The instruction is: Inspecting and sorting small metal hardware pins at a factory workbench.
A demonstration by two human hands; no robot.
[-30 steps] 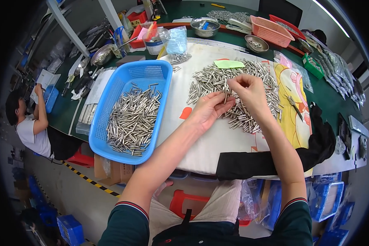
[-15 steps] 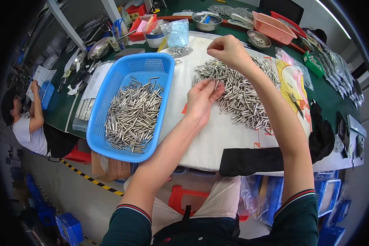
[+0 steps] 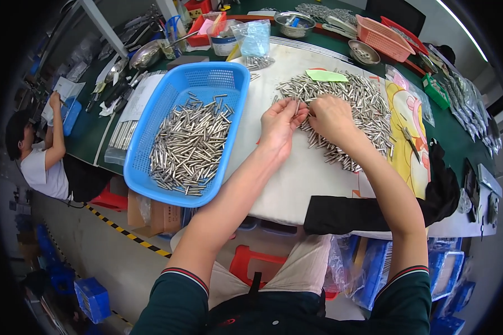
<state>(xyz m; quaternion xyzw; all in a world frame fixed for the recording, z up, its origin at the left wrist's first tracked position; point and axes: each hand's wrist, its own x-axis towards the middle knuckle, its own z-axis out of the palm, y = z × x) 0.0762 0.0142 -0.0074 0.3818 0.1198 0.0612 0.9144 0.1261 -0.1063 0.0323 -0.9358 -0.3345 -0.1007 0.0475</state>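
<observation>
My left hand point(image 3: 281, 124) is closed in a pinch on a thin metal pin point(image 3: 297, 106), held upright at the near left edge of a loose pile of metal pins point(image 3: 369, 106). Close beside it, my right hand point(image 3: 334, 118) curls over the pile, its fingertips drawn together near the pin's side. Whatever those right fingers grip is hidden. A bright green slip point(image 3: 326, 75) lies on the far part of the pile. To the left stands a blue plastic basket point(image 3: 243, 84), with many similar pins point(image 3: 193, 145) heaped inside.
Pliers point(image 3: 411, 142) and a black cloth point(image 3: 346, 215) lie to the right and near edge. Metal bowls point(image 3: 294, 25) and a pink basket point(image 3: 383, 38) stand at the back. A person point(image 3: 42, 151) sits at the far left beside another blue basket point(image 3: 71, 116).
My right hand has come down from above the pile to beside my left hand. The green slip now shows where that hand was. The whole view has shifted slightly.
</observation>
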